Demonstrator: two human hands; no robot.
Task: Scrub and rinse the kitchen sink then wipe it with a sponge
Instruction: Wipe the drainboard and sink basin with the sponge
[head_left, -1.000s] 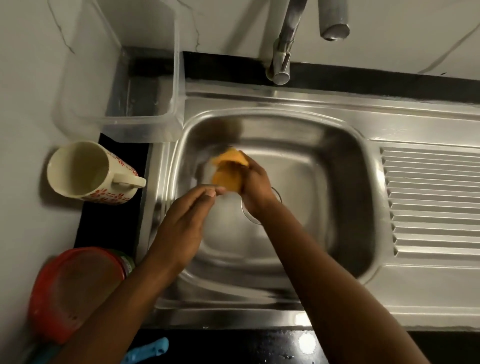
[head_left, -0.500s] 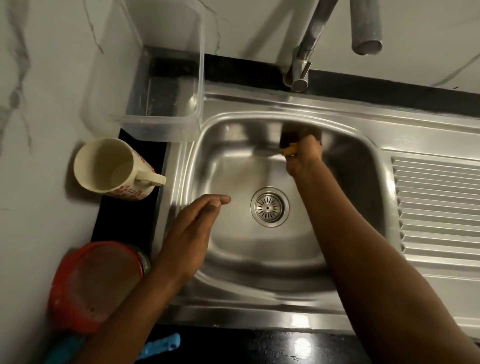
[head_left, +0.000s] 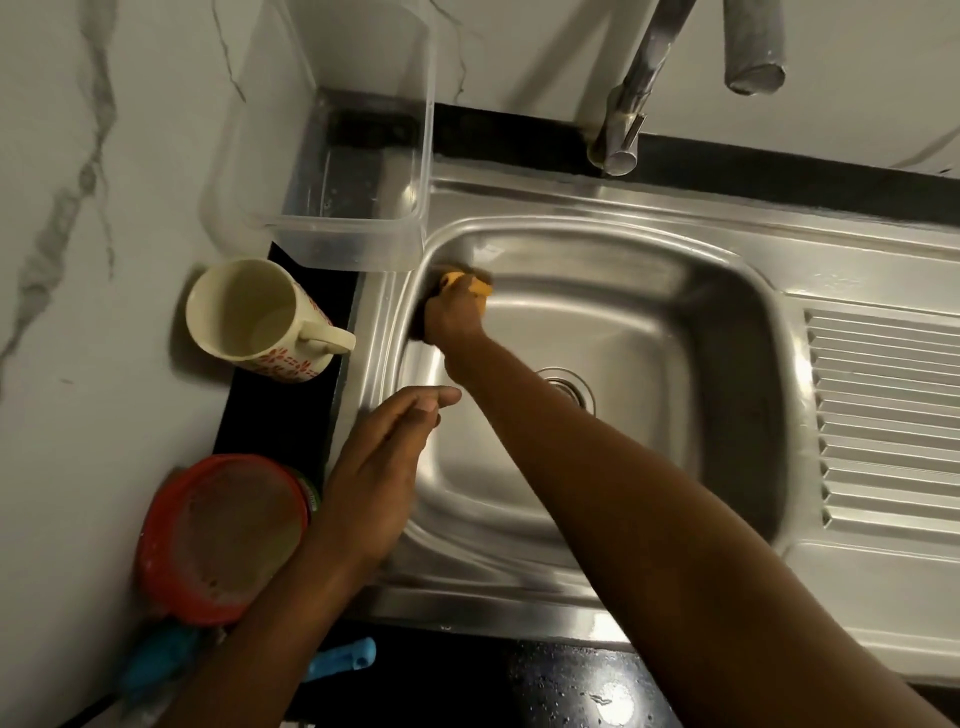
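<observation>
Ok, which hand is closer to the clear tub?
Right. The right hand, gripping the sponge, is at the sink corner right beside the tub; the left hand is open over the sink's left rim, farther away.

The single head view looks steeply down from close above onto the sink (head_left: 769, 332), facing the back wall (head_left: 519, 47).

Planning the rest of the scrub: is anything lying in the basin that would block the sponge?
Nothing visible. The right hand grips the sponge at the sink's far-left corner; inside, only the drain shows. The left hand hovers over its left side.
</observation>
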